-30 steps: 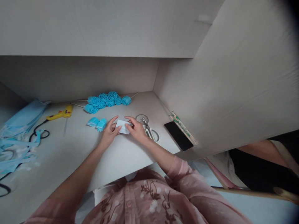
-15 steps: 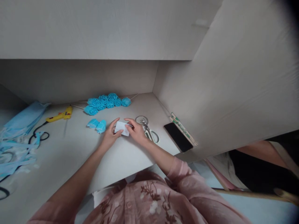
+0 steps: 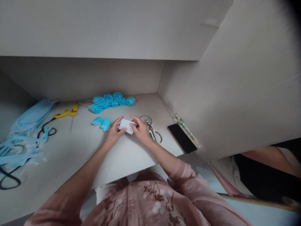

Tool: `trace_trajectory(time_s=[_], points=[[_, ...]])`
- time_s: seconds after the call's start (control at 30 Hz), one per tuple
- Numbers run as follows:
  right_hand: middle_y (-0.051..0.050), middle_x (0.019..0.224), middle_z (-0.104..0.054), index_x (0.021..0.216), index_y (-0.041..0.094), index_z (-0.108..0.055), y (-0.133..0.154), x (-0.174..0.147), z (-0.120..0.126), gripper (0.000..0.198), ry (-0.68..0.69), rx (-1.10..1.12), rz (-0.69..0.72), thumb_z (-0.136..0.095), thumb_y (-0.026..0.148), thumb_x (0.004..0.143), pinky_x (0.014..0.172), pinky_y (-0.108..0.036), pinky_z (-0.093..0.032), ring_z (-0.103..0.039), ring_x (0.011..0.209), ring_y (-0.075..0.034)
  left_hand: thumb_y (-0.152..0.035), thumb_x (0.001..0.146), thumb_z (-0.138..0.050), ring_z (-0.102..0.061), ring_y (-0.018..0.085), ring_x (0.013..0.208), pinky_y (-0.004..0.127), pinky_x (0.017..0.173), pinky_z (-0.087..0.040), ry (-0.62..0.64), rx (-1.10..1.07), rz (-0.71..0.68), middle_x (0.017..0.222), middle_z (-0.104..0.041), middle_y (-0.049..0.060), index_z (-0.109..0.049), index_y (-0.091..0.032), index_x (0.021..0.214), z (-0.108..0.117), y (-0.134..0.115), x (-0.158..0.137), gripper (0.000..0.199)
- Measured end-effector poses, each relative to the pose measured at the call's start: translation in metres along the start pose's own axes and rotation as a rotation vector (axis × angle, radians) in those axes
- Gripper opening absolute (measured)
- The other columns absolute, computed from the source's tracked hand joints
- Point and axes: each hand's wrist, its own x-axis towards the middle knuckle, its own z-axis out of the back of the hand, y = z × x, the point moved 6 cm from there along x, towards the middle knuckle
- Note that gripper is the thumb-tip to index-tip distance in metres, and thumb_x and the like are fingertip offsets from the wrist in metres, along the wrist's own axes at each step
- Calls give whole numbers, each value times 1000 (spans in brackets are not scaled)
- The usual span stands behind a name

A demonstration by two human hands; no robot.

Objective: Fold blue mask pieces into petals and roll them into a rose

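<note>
Desk: pale top, near edge bodyward of both hands.
White piece: between hands, longer axis roughly left-to-right, neither hand clearly nearer.
Left hand: pinching its left end.
Right hand: pinching its right end.
Scissors: just right of right hand, tight.
Glue gun: well left of left hand, roomier.

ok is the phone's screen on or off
Off, it seems: the phone lies face up, plain black, with nothing lit on it.

Matt sheet, plastic glue gun
</note>
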Motion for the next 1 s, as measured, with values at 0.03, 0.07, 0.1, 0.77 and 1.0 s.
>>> trace_trajectory(time_s=[0.03,0.07,0.1,0.77,1.0], points=[[-3,98,-70,129,21,-60,-1,0,1,42,-9,0,-3,-55,30,88,70,-23,-47,-59,71,-12,-36,71,-72,-51,10,55,22,54,-43,4,2,4,68,-60,-3,-39,-13,146,-1,0,0,85],[-3,98,-69,129,21,-60,-2,1,1,42,-13,3,-2,-55,30,88,71,-24,-47,-59,71,-13,-36,71,-72,-51,10,55,22,53,-42,6,6,7,67,-60,-3,-41,-12,145,-1,-1,0,84],[-3,98,-69,129,21,-60,-3,1,2,42,-11,9,1,-55,31,89,71,-24,-48,-59,72,-13,-38,70,-73,-52,11,56,22,53,-42,10,11,9,68,-60,-3,-43,-12,143,-1,-2,-1,83],[-5,106,-71,139,23,-48,20,11,12,44,167,-1,64,-44,28,95,78,-25,-52,-66,85,-14,-54,63,-78,-49,11,50,24,50,-40,-109,-41,55,57,-62,1,-67,-14,69,10,-3,-1,42],[-5,112,-69,134,23,-53,13,0,10,45,327,-8,151,-41,16,91,83,-26,-54,-66,87,-11,-54,64,-79,-52,11,52,24,51,-39,-105,-143,66,61,-65,4,-67,-12,73,12,-2,-1,45]])
